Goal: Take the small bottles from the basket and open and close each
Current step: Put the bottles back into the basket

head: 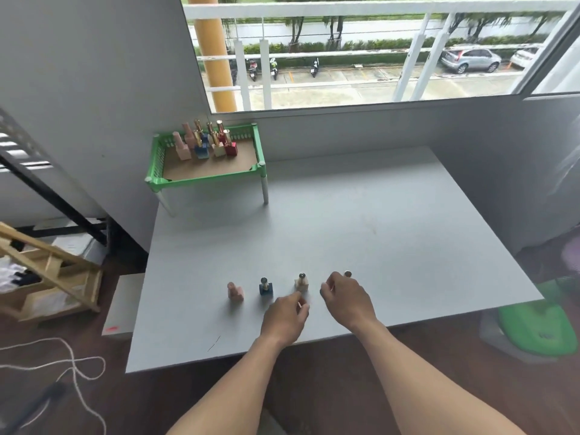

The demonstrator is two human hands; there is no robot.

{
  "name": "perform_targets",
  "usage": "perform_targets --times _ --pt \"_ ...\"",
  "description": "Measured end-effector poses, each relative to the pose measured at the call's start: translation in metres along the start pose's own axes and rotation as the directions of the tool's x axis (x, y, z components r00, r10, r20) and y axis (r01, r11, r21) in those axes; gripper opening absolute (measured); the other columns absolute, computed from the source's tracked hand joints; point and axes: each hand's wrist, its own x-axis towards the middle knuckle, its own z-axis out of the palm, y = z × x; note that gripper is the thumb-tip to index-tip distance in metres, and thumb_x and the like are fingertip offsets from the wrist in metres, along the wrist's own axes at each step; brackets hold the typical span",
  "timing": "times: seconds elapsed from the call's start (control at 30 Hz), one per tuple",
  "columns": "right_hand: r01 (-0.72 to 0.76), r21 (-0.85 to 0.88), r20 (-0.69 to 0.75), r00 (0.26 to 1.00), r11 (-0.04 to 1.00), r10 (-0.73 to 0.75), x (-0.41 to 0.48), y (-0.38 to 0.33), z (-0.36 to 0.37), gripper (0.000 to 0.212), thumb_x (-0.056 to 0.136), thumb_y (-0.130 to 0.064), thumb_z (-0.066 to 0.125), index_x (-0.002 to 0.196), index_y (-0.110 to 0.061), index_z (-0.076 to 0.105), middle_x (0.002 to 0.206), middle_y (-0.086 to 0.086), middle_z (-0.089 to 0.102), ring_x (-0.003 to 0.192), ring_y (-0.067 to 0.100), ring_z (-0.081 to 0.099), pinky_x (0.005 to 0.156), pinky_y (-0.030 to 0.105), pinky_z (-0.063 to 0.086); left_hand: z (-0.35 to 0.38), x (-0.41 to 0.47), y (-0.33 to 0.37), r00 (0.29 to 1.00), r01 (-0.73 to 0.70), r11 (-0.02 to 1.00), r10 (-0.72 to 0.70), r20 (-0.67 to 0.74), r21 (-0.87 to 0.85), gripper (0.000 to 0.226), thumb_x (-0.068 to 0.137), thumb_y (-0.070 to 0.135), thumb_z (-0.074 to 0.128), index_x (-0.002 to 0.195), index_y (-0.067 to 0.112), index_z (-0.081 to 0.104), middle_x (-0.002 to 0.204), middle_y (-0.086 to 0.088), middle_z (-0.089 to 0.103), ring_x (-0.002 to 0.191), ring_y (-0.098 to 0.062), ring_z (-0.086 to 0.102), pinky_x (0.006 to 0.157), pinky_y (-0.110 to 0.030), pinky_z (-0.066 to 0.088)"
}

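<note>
A green basket on short white legs stands at the table's back left, and several small bottles stand inside it. Near the front edge a pink bottle, a blue bottle and a cream bottle stand in a row. Just right of the cream bottle, my right hand is curled around another small bottle whose gold cap shows past my fingers; its body is hidden. My left hand hovers in front of the cream bottle with fingers pinched together. I cannot tell whether it holds anything.
The grey table meets a wall and a window at the back. A wooden rack and a white cord lie on the floor to the left. On the floor to the right there is a green object.
</note>
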Motion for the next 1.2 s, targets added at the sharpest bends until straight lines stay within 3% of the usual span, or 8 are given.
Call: perform_targets --times 0.13,0.23,0.43,0.5,0.67,0.83,1.0,1.2 --pt "0.094 0.011 0.055 0.994 0.996 -0.095 -0.008 -0.029 0.02 0.025 0.095 -0.038 0.04 0.079 -0.022 0.048 0.073 -0.003 0.06 0.079 0.024 0.059 0.065 0.033 0.04 -0.02 -0.018 -0.033 0.995 0.077 0.997 -0.077 -0.058 0.003 0.016 0.094 0.037 0.049 0.091 0.026 0.061 0.086 0.007 0.07 0.083 -0.02 0.064 0.071 -0.031 0.049" --pt "0.123 0.016 0.099 0.987 0.992 -0.124 -0.011 -0.045 0.038 0.02 0.096 -0.036 0.041 0.084 -0.022 0.048 0.082 0.002 0.065 0.077 0.025 0.058 0.064 0.033 0.041 -0.032 -0.028 -0.058 0.985 0.138 0.99 -0.138 -0.107 -0.011 0.015 0.094 0.036 0.051 0.087 0.026 0.059 0.088 0.012 0.063 0.086 -0.023 0.065 0.073 -0.033 0.05" --pt "0.074 0.066 0.236 0.968 0.995 -0.088 -0.011 -0.056 0.072 0.031 0.096 -0.035 0.047 0.124 -0.022 0.045 0.098 -0.002 0.066 0.095 0.02 0.061 0.079 0.035 0.048 -0.052 -0.036 -0.106 0.937 0.293 0.956 -0.287 -0.2 -0.003 0.01 0.091 0.035 0.051 0.085 0.028 0.056 0.081 0.011 0.063 0.083 -0.022 0.063 0.068 -0.03 0.045" --pt "0.072 0.066 0.253 0.964 0.995 -0.086 -0.009 -0.058 0.078 0.039 0.096 -0.033 0.049 0.133 -0.022 0.04 0.11 0.0 0.062 0.102 0.022 0.061 0.083 0.037 0.05 -0.058 -0.034 -0.116 0.923 0.319 0.947 -0.317 -0.218 -0.025 0.006 0.089 0.033 0.055 0.092 0.028 0.055 0.086 0.013 0.062 0.084 -0.018 0.061 0.067 -0.029 0.042" --pt "0.048 0.064 0.291 0.955 0.997 -0.065 -0.001 -0.06 0.091 0.056 0.097 -0.03 0.05 0.146 -0.025 0.024 0.137 0.004 0.048 0.119 0.023 0.055 0.087 0.038 0.046 -0.067 -0.021 -0.131 0.919 0.328 0.94 -0.341 -0.198 -0.096 0.04 0.088 0.03 0.065 0.124 0.031 0.049 0.114 0.009 0.056 0.09 -0.016 0.057 0.077 -0.029 0.043" --pt "0.018 0.093 0.298 0.953 0.996 -0.045 0.008 -0.061 0.097 0.06 0.096 -0.025 0.051 0.147 -0.027 0.02 0.13 0.006 0.048 0.112 0.024 0.056 0.088 0.04 0.048 -0.064 -0.006 -0.131 0.942 0.267 0.951 -0.291 -0.164 -0.154 0.049 0.086 0.034 0.066 0.13 0.037 0.045 0.123 0.007 0.051 0.104 -0.021 0.06 0.082 -0.03 0.046" --pt "0.018 0.098 0.299 0.953 0.995 -0.047 0.018 -0.06 0.104 0.056 0.097 -0.022 0.049 0.146 -0.028 0.024 0.118 0.005 0.055 0.103 0.023 0.058 0.086 0.043 0.051 -0.058 0.01 -0.131 0.952 0.247 0.951 -0.273 -0.134 -0.185 0.049 0.085 0.033 0.067 0.129 0.04 0.046 0.122 0.008 0.049 0.101 -0.023 0.061 0.087 -0.034 0.05" --pt "0.098 0.017 0.251 0.963 0.995 -0.099 0.031 -0.065 0.11 0.034 0.098 -0.027 0.041 0.13 -0.034 0.037 0.114 0.0 0.055 0.092 0.024 0.057 0.066 0.034 0.046 -0.055 0.018 -0.135 0.951 0.23 0.958 -0.259 -0.168 -0.173 0.016 0.094 0.037 0.057 0.108 0.032 0.059 0.113 0.007 0.053 0.088 -0.024 0.064 0.079 -0.035 0.053"
